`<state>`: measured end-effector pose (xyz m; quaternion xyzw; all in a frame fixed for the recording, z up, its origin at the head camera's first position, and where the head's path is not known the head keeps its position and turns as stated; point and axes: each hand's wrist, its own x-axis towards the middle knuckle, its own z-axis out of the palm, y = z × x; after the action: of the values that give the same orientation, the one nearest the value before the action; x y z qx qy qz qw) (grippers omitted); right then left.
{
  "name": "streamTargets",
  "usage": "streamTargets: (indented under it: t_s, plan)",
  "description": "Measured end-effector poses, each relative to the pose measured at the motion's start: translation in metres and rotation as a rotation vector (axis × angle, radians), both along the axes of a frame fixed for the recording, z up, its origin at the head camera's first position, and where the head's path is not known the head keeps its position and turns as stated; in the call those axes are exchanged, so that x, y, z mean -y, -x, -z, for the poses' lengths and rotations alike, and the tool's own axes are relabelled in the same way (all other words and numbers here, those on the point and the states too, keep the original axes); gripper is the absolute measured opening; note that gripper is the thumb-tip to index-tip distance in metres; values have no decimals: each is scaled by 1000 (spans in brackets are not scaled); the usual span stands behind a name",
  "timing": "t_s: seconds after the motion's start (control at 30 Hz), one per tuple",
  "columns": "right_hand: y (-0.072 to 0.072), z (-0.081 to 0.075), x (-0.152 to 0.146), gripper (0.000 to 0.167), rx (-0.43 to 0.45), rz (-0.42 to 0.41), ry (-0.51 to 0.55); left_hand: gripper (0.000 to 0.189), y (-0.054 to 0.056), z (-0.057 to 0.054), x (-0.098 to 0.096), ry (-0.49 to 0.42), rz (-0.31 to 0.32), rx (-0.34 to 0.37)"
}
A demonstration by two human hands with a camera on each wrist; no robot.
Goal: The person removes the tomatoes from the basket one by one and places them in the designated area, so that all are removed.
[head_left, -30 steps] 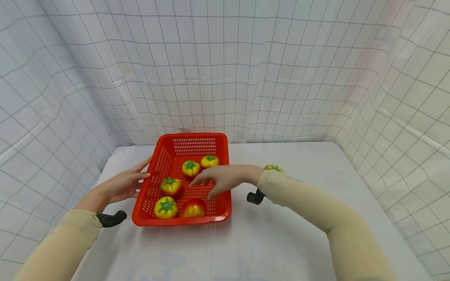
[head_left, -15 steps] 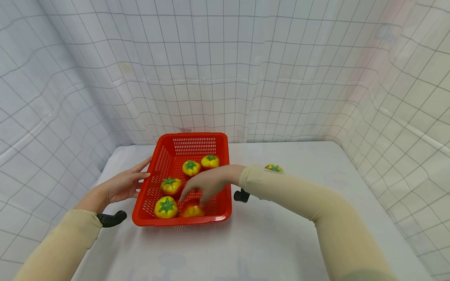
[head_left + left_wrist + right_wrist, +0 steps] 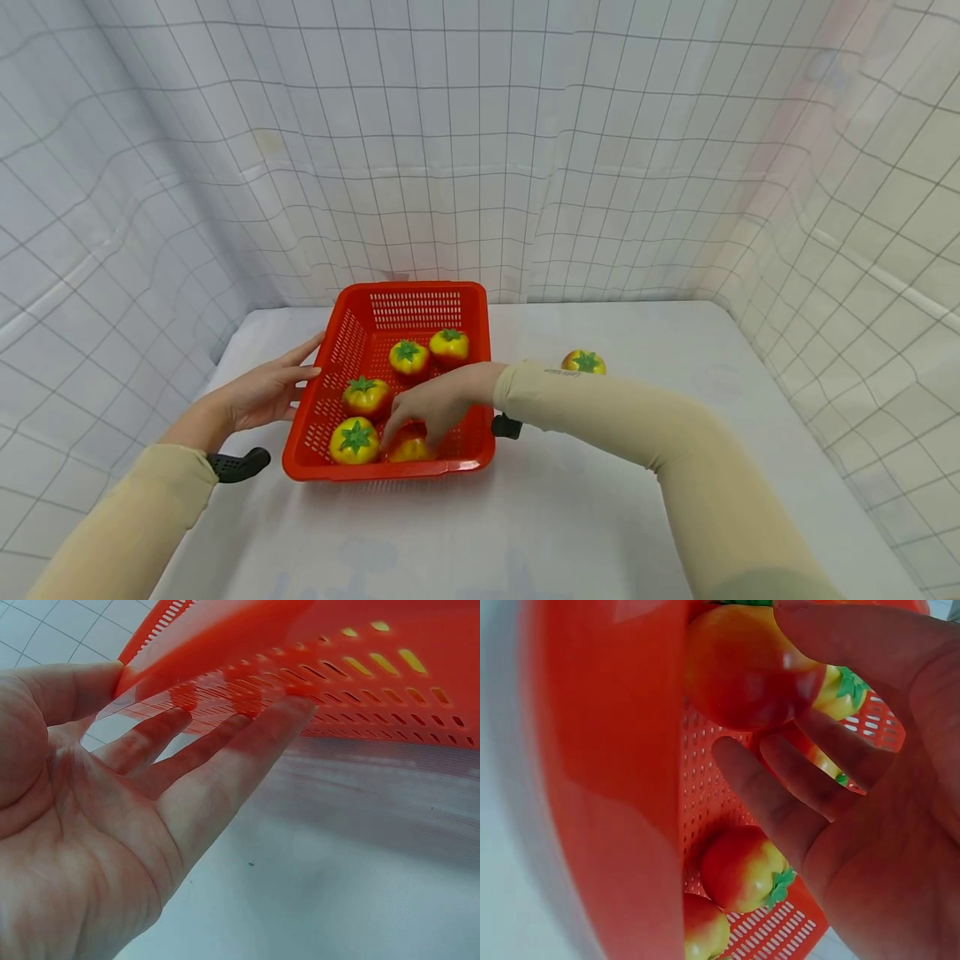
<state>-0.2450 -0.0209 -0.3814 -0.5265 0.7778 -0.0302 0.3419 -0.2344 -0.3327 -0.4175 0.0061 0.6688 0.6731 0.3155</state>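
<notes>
A red plastic basket (image 3: 390,472) with slotted walls holds several red-and-yellow tomatoes with green leafy tops. Inside its front right part, my right hand (image 3: 435,402) reaches down over one tomato (image 3: 411,452). In the right wrist view the thumb lies on one side of this tomato (image 3: 746,671), with fingertips at its other side. My left hand (image 3: 262,393) is at the basket's left side. The left wrist view has its thumb at the rim and its straight fingers (image 3: 225,769) touching the outer wall.
Another tomato (image 3: 584,362) lies on the white table (image 3: 675,358) right of the basket, behind the right sleeve. Inside the basket, a tomato (image 3: 355,441) sits close left of the right hand. White grid-lined curtains (image 3: 510,150) surround the table.
My right hand has moved left and toward the front of the basket, down onto the front tomato, and its fingers have come in around it. The left hand stays at the basket's side.
</notes>
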Motion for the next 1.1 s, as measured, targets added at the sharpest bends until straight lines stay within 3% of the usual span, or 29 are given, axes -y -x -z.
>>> streamTargets:
  t_s: [0.4, 1.1]
  plan:
    - [-1, 8, 7, 53, -23, -60, 19, 73, 0, 1, 1, -13, 4, 3]
    - [17, 7, -4, 49, -29, 101, 17, 72, 0, 1, 0, -9, 7, -2]
